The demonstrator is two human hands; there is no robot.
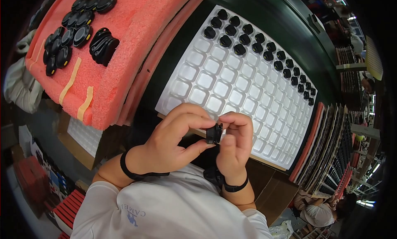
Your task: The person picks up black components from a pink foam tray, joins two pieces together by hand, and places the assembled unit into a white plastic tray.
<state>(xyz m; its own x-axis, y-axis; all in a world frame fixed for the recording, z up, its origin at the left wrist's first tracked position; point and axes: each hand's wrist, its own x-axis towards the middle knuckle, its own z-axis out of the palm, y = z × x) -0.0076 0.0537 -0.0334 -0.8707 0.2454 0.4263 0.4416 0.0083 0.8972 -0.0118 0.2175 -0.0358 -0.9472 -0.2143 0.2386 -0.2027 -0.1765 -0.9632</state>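
A small black part (212, 134), perhaps plastic, is held in front of my chest. My left hand (175, 133) pinches it from the left between thumb and fingers. From the right, the bent fingers and thumb of my right hand (235, 146) close on its other edge. My fingers hide some of its shape. Just beyond my hands lies a white moulded tray (206, 80) with rows of square pockets. Several black pieces (225, 40), some with a yellow mark, sit in its far rows.
Pink foam (128, 69) at the left carries black round parts (82, 35) and a row of black curved pieces (103, 46). Stacked trays (326, 148) stand to the right. A cardboard box (271, 191) is below the tray; another person (318, 212) sits at lower right.
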